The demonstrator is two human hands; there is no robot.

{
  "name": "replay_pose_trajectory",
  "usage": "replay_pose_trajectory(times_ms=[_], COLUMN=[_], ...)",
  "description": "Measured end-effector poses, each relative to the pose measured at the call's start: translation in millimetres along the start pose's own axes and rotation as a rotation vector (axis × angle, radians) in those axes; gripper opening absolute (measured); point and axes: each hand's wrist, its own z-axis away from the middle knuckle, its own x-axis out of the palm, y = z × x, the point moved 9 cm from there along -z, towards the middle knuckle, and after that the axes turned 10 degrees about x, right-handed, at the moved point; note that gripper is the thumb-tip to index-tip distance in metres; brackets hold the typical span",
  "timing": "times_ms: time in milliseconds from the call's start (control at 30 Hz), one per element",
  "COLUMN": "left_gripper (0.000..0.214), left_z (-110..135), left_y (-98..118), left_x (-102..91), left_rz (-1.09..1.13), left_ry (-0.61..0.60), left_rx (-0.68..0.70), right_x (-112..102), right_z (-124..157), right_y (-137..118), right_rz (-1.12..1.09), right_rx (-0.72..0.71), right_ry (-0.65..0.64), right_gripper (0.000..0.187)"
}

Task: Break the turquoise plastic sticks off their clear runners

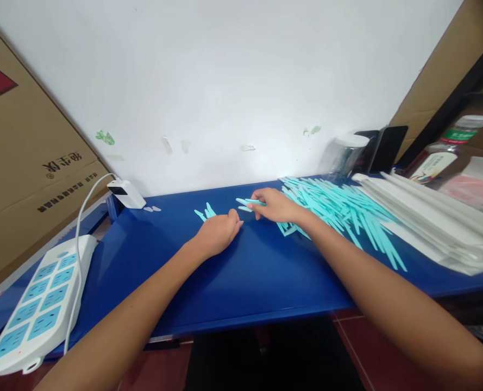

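Observation:
My left hand (pixel 218 234) is closed above the middle of the blue table. Several slim turquoise plastic sticks (pixel 209 210) stick out past its far side, their other ends hidden by the hand. Close by on the right, my right hand (pixel 274 205) pinches a few more of these turquoise sticks (pixel 244 202), their tapered tips pointing left toward my left hand. Behind and to the right of that hand spreads a large loose pile of the same sticks (pixel 331 203). Their exact kind cannot be made out.
A white power strip (pixel 56 293) with a cable lies at the left, near a small white device (pixel 126 194). White plastic sleeves (pixel 437 228) lie at the right. A lidded clear jar (pixel 347 155) and a bottle (pixel 440 155) stand behind. A white wall (pixel 225 81) backs the blue table (pixel 241 288).

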Motion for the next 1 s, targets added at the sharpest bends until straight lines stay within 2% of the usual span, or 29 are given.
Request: replay_pose_trajectory(times_ms=[200,300,433,567,733,867,1000], left_gripper=[0.029,0.024,0.014,0.023,0.021,0.024,0.035], left_z=[-1.3,-1.2,-0.4,-1.5,-5.8,-4.7,-0.3], left_y=[3.3,3.9,-3.1,-27.2,-44.6,-49.3,-55.8], left_x=[1.4,1.2,-9.0,-13.3,-4.1,-6.9,-14.5], left_rz=[-0.088,-0.032,0.331,0.852,1.285,1.400,1.317], left_ry=[-0.025,0.012,0.201,0.378,0.411,0.438,0.486], left_rx=[0.005,0.025,0.067,-0.003,-0.119,-0.127,-0.136], right_x=[1.1,1.5,2.4,6.7,12.2,13.2,12.4], right_z=[0.4,0.9,0.5,-1.1,0.4,3.9,7.6], right_y=[0.1,-0.3,-1.4,-1.1,-2.6,-7.2,-9.4], right_rz=[0.016,0.024,0.037,0.041,-0.030,-0.116,-0.229], right_rx=[0.011,0.020,0.006,-0.019,-0.030,-0.019,0.017], right_ry=[-0.007,-0.012,-0.007,-0.026,-0.105,-0.170,-0.201], right_gripper=[0.019,0.018,0.022,0.025,0.026,0.024,0.011])
